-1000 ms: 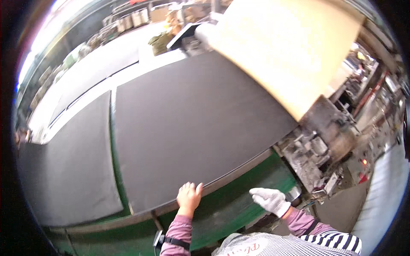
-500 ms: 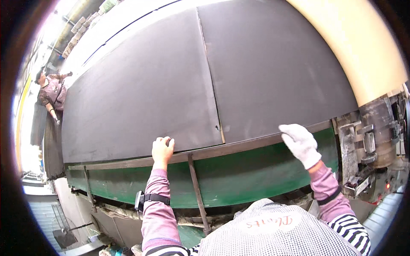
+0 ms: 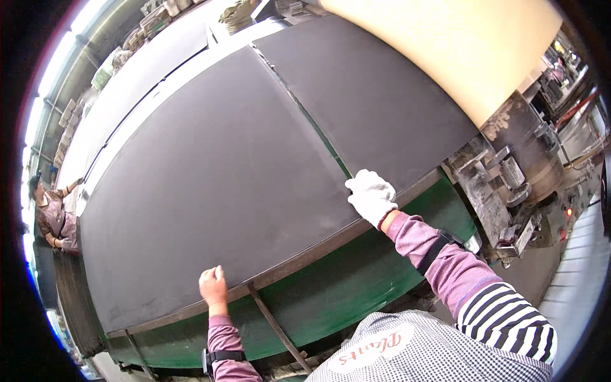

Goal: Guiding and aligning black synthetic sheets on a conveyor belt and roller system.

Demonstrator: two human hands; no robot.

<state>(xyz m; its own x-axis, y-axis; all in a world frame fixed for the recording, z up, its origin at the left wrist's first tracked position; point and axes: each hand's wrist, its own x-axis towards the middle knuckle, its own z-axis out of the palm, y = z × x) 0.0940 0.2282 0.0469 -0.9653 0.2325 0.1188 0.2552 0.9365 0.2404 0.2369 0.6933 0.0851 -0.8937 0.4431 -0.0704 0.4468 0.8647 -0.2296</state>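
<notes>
"What's biggest?"
"The larger dark sheet (image 3: 203,178), lying just beyond the rail (image 3: 312,256); the smaller dark sheet (image 3: 375,95), beyond the rail's right end."
"Hands?"
"Gloved right hand (image 3: 371,195) just beyond the rail, bare left hand (image 3: 213,285) over its left half: both curled narrow; can't tell whether they grip."

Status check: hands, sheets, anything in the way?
Left hand bare, at left dark sheet's near edge. Right hand gloved, at near end of gap beside right dark sheet; grip unclear. Co-worker at left end, away from both hands.
</notes>
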